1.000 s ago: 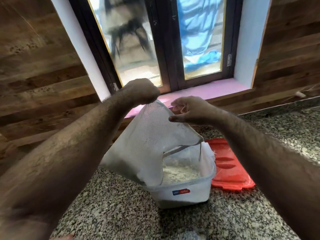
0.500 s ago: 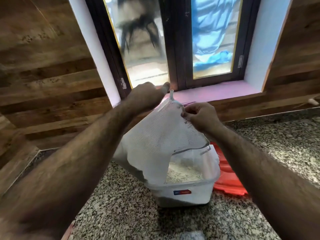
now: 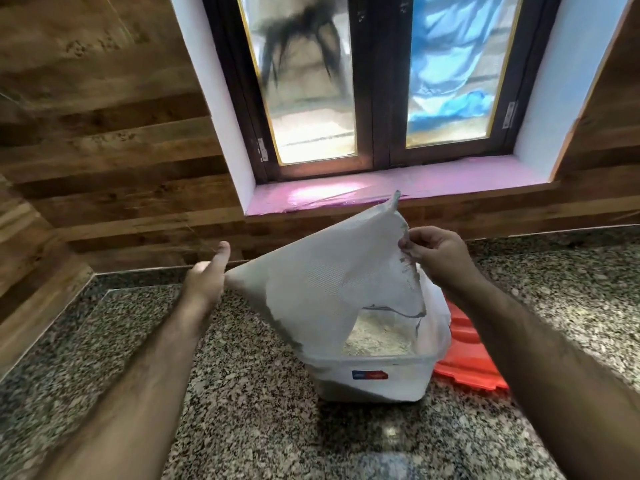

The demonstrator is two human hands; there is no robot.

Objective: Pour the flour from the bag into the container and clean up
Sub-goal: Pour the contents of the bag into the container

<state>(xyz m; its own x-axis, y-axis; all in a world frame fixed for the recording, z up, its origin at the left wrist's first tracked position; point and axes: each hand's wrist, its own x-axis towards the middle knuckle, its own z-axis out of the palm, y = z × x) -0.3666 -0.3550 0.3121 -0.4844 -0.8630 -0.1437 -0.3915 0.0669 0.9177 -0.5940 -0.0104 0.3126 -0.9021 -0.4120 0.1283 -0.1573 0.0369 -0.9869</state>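
Note:
A white, thin plastic flour bag (image 3: 322,282) hangs mouth-down over a white plastic container (image 3: 370,377) on the granite counter. Pale flour (image 3: 377,337) lies inside the container. My left hand (image 3: 207,278) holds the bag's left corner, thumb pointing up. My right hand (image 3: 438,259) pinches the bag's upper right edge. The bag is stretched between both hands and its lower edge dips into the container. It looks slack and nearly flat.
A red lid (image 3: 471,362) lies flat on the counter, right behind the container. The speckled granite counter (image 3: 242,410) runs to a wood-panelled wall (image 3: 104,161). A window with a pink sill (image 3: 381,188) is straight ahead.
My left hand has dropped from the bag's top down and left to its corner, spreading the bag wider. My right hand keeps its pinch, now a little lower.

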